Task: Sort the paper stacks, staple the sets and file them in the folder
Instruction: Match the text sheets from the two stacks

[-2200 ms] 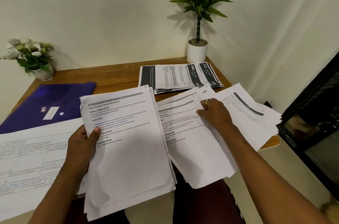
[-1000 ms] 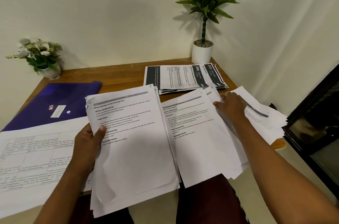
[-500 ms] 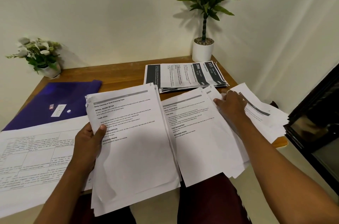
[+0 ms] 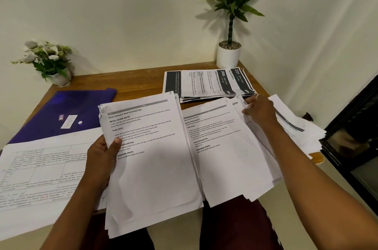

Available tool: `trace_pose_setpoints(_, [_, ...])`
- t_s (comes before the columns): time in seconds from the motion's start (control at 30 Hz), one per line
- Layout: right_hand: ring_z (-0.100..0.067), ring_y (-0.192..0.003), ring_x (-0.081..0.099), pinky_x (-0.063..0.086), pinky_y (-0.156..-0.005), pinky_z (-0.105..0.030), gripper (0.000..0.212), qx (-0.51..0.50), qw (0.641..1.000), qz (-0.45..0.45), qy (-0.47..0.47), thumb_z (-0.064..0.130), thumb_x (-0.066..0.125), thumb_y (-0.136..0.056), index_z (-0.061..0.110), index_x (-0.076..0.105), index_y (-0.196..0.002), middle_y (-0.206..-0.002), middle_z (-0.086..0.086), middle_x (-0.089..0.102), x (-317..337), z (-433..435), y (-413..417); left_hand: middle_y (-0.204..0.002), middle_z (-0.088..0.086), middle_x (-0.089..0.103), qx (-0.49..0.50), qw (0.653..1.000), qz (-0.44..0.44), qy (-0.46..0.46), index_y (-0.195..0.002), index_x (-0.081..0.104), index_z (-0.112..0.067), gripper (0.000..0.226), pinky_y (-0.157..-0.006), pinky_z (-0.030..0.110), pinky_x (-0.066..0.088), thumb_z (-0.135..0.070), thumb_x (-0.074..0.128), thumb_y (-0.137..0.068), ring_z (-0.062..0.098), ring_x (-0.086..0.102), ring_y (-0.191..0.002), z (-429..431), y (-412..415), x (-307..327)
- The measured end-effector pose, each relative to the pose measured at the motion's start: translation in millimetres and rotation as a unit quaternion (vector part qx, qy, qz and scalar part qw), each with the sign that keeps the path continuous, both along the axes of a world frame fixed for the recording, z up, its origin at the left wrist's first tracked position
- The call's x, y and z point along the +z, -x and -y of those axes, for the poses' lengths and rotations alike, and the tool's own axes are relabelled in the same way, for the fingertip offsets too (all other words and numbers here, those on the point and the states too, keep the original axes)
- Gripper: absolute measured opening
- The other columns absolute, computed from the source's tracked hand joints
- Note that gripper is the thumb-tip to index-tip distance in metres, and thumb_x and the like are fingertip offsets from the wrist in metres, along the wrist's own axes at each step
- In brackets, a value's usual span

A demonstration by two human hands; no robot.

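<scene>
So that its top page can be read, the paper stack (image 4: 151,159) is gripped at its left edge by the left hand (image 4: 101,156), thumb on top. It is held over the near edge of the table (image 4: 133,79), its long side running away from the person, heading farthest. The loose sheets (image 4: 227,153) beside it are touched by the right hand (image 4: 260,111), likely for sorting; whether one is pinched cannot be told.
</scene>
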State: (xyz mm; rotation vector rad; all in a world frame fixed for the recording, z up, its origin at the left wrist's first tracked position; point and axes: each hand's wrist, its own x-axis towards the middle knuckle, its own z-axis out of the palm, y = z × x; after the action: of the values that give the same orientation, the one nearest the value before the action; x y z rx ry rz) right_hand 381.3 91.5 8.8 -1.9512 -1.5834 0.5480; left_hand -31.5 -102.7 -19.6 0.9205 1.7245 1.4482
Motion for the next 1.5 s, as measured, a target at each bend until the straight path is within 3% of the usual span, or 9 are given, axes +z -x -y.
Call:
trace_pose_setpoints(0.27, [-0.027,-0.093,0.065,0.037,-0.077,-0.025,0.018,0.0,0.998,-0.009,-0.066,0.026,0.072,-0.094,0.008,0.073,-0.095,-0.115,-0.014,0.073,20.3,7.9,2.0,-0.105,-0.003,0.077,-0.005,0.997,0.076,0.004,-0.121,0.066,-0.021,0.021,-0.062,0.026,0.061,-0.024,0.06,-0.101,0.021,0.076,-0.092,-2.6,-0.2,13.0])
trace_pose_setpoints(0.37, [-0.036,-0.102,0.066,0.044,-0.079,-0.033,0.02,0.006,0.995,0.031,-0.096,0.034,0.063,-0.099,0.013,0.065,-0.101,-0.117,-0.014,0.072,30.2,9.8,2.2,-0.111,-0.002,0.075,-0.011,0.996,0.084,-0.003,-0.128,0.063,-0.019,0.028,-0.061,0.026,0.061,-0.023,0.06,-0.101,0.018,0.076,-0.091,-8.5,-3.6,21.5])
trace_pose_setpoints(0.5, [-0.037,-0.105,0.066,0.049,-0.084,-0.038,0.025,0.036,0.989,0.092,-0.107,0.029,0.073,-0.093,0.016,0.067,-0.113,-0.122,-0.013,0.07,45.7,16.4,9.1,-0.111,-0.006,0.074,-0.017,0.996,0.086,-0.016,-0.133,0.059,-0.02,0.033,-0.062,0.027,0.062,-0.021,0.059,-0.101,0.013,0.076,-0.089,-15.7,-8.6,29.4])
trace_pose_setpoints(0.73, [-0.02,-0.082,0.061,0.035,-0.061,-0.025,0.018,0.054,0.987,0.093,-0.123,0.032,0.078,-0.089,0.018,0.069,-0.084,-0.102,-0.002,0.073,39.0,23.9,20.5,-0.109,-0.007,0.073,-0.008,0.995,0.1,0.005,-0.122,0.062,-0.027,0.022,-0.064,0.031,0.062,-0.023,0.059,-0.101,0.019,0.074,-0.092,-18.1,-14.9,25.4])
trace_pose_setpoints(0.87, [-0.019,-0.086,0.063,0.046,-0.07,-0.024,0.009,0.06,0.983,0.105,-0.136,0.021,0.071,-0.095,0.016,0.073,-0.102,-0.117,-0.006,0.072,32.6,27.9,18.5,-0.107,-0.006,0.074,-0.007,0.994,0.106,0.01,-0.121,0.064,-0.024,0.021,-0.059,0.027,0.061,-0.023,0.06,-0.101,0.017,0.075,-0.086,-17.5,-17.4,21.3])
trace_pose_setpoints(1.0, [-0.03,-0.107,0.068,0.053,-0.091,-0.036,0.019,0.051,0.974,0.131,-0.175,0.014,0.066,-0.098,0.012,0.073,-0.116,-0.123,-0.01,0.072,25.3,29.4,11.4,-0.113,0.0,0.075,-0.004,0.992,0.122,0.031,-0.114,0.067,-0.028,0.016,-0.079,0.043,0.061,-0.024,0.062,-0.1,0.027,0.074,-0.099,-18.7,-17.7,12.9])
trace_pose_setpoints(1.2, [-0.03,-0.094,0.068,0.048,-0.078,-0.033,0.022,0.052,0.987,0.094,-0.119,0.026,0.077,-0.09,0.01,0.075,-0.106,-0.111,-0.012,0.074,19.5,29.7,11.1,-0.11,-0.002,0.073,0.002,0.994,0.101,0.038,-0.124,0.063,-0.022,0.024,-0.069,0.033,0.059,-0.023,0.061,-0.101,0.023,0.072,-0.095,-17.9,-22.7,8.7])
trace_pose_setpoints(1.37, [-0.035,-0.116,0.061,0.043,-0.086,-0.035,0.062,0.08,0.983,0.164,0.034,0.033,0.082,-0.084,0.011,0.058,-0.136,-0.13,-0.014,0.065,15.8,27.1,-1.1,-0.111,-0.001,0.073,-0.002,0.996,0.08,0.043,-0.128,0.063,-0.021,0.027,-0.067,0.033,0.059,-0.025,0.061,-0.101,0.023,0.073,-0.094,-18.0,-22.5,6.4])
trace_pose_setpoints(1.5, [-0.035,-0.113,0.061,0.042,-0.083,-0.034,0.051,0.089,0.983,0.152,0.052,0.03,0.082,-0.085,0.008,0.062,-0.125,-0.127,-0.015,0.065,20.6,22.3,-6.4,-0.116,0.001,0.073,-0.001,0.995,0.087,0.045,-0.129,0.063,-0.022,0.029,-0.076,0.039,0.06,-0.026,0.061,-0.1,0.026,0.073,-0.098,-18.3,-20.8,4.7])
